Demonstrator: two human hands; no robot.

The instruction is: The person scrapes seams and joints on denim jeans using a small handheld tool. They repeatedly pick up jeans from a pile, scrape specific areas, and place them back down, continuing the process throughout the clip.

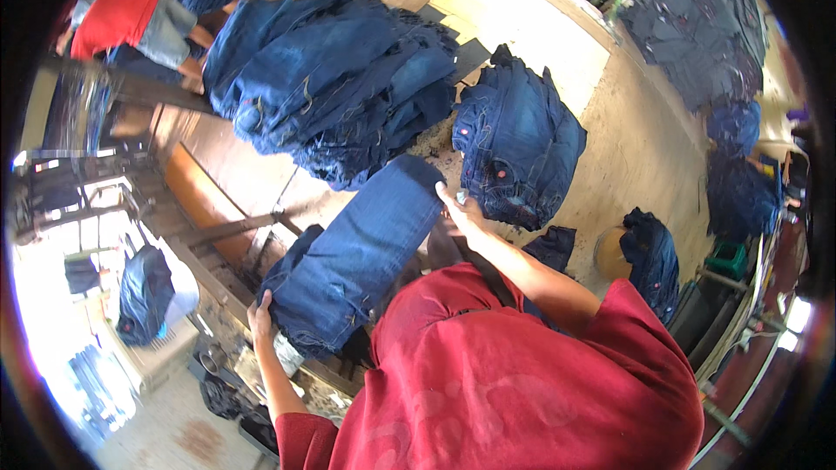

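Note:
A folded pair of blue jeans (353, 248) is stretched at a slant between my hands, in front of my red shirt. My left hand (260, 318) grips its lower left edge, beside the frayed-looking hem. At the upper right end, my right hand (463, 214) pinches the denim with the thumb on top; the other fingers are partly hidden. Just beyond that hand lies a smaller stack of jeans (522, 139). A large heap of jeans (322, 78) rises farther off, close to the far end of the held pair.
Another person in a red top (117, 22) bends at the far left by the heap. A pale sheet (531, 30) covers part of the floor. Dark grey garments (697, 30) lie far right. Draped jeans (651, 261) hang over a round stool (611, 252). Wooden framing (213, 270) runs along my left.

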